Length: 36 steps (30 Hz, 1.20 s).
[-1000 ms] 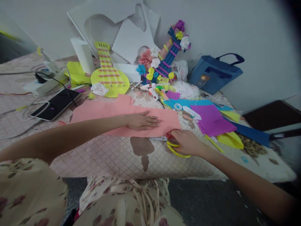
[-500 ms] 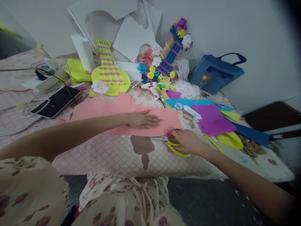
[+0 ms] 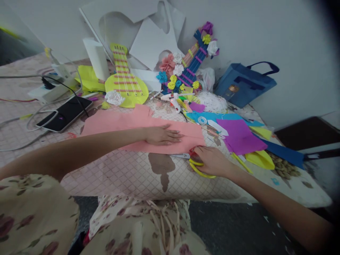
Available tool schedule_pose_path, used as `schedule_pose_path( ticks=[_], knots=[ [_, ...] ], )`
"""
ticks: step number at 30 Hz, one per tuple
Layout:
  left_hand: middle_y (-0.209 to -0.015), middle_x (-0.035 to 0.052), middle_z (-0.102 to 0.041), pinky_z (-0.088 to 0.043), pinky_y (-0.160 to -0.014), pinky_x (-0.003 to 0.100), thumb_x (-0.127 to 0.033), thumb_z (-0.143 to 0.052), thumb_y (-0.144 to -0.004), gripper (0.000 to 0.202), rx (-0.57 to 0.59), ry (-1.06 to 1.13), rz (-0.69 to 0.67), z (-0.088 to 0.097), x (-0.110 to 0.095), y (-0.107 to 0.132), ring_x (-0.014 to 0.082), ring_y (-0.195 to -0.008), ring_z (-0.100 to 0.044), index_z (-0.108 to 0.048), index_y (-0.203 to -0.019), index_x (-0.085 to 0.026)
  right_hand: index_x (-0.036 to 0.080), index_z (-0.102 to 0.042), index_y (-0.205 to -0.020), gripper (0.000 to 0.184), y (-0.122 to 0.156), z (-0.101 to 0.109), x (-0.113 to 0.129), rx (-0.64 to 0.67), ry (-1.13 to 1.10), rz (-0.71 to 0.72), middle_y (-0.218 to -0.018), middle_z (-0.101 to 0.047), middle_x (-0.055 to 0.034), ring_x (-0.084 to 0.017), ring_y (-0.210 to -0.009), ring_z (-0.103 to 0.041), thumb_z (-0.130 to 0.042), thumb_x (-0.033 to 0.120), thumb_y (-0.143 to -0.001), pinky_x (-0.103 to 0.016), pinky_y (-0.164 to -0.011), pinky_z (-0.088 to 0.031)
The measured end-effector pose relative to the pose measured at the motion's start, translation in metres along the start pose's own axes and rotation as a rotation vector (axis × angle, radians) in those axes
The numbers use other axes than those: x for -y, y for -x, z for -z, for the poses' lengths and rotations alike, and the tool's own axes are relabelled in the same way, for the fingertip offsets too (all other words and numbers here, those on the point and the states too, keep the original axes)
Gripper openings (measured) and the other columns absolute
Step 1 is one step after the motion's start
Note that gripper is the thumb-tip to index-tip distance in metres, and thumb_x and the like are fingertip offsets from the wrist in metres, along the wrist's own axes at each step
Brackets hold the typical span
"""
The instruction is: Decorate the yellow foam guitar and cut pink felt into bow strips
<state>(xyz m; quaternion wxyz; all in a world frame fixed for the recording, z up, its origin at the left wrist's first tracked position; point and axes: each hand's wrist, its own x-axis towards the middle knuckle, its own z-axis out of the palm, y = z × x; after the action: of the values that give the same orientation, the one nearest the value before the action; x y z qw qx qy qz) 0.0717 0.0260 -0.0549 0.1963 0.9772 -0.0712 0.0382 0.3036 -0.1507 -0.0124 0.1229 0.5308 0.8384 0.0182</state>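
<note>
A wide sheet of pink paper (image 3: 119,122) lies across the table. My left hand (image 3: 163,135) rests flat on it, palm down with the fingers stretched out, near the sheet's lower edge. At the sheet's lower right corner my right hand (image 3: 212,160) is closed around a pair of scissors (image 3: 202,170) with yellow and red handles. The metal blades point left along the paper's lower edge and are partly covered by it. My right fingertips are partly hidden behind the hand.
Behind the paper stand a yellow paper guitar (image 3: 127,90) and a flower-covered blue one (image 3: 190,72). A glue gun (image 3: 172,101) and purple paper (image 3: 240,136) lie to the right, a blue bag (image 3: 247,85) beyond. Leftward are a phone (image 3: 65,114) and a power strip (image 3: 51,90) with cables.
The view has shifted very slightly. My left hand stays flat on the paper, and my right hand stays on the scissors without visible movement.
</note>
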Motion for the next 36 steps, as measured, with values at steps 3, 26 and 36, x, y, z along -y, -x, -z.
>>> schedule_pose_path(
  ticks=[3,26,36],
  knots=[
    [-0.151,-0.0001,-0.027,0.005,-0.114,0.046,-0.039,-0.028,-0.095,0.049,-0.016,0.015,-0.001,0.0,0.0,0.0,0.0191,-0.141,-0.017,-0.027,-0.144,-0.031,0.016,-0.051,-0.094,0.03,-0.005,0.002,0.003,-0.008,-0.01,0.016,-0.088,-0.065,-0.0095,-0.025,-0.082,-0.063,-0.059,0.036,-0.073,-0.031,-0.067,-0.04],
    [-0.152,-0.0028,-0.022,0.012,-0.113,0.041,-0.04,-0.027,-0.094,0.051,0.043,0.041,0.065,0.0,-0.001,-0.001,0.0156,-0.142,-0.011,-0.026,-0.144,-0.031,0.017,-0.051,-0.095,0.029,-0.007,0.006,0.013,0.0,-0.008,0.01,-0.088,-0.067,-0.0086,-0.024,-0.078,-0.064,-0.059,0.038,-0.076,-0.029,-0.063,-0.038],
    [-0.152,-0.0018,-0.023,0.011,-0.112,0.041,-0.039,-0.025,-0.095,0.05,0.021,0.004,0.037,-0.002,0.001,0.0,0.0168,-0.142,-0.012,-0.026,-0.144,-0.03,0.016,-0.051,-0.094,0.031,-0.016,0.009,0.019,0.007,-0.019,-0.009,-0.092,-0.066,-0.0099,-0.025,-0.085,-0.062,-0.06,0.039,-0.074,-0.031,-0.069,-0.04]
  ],
)
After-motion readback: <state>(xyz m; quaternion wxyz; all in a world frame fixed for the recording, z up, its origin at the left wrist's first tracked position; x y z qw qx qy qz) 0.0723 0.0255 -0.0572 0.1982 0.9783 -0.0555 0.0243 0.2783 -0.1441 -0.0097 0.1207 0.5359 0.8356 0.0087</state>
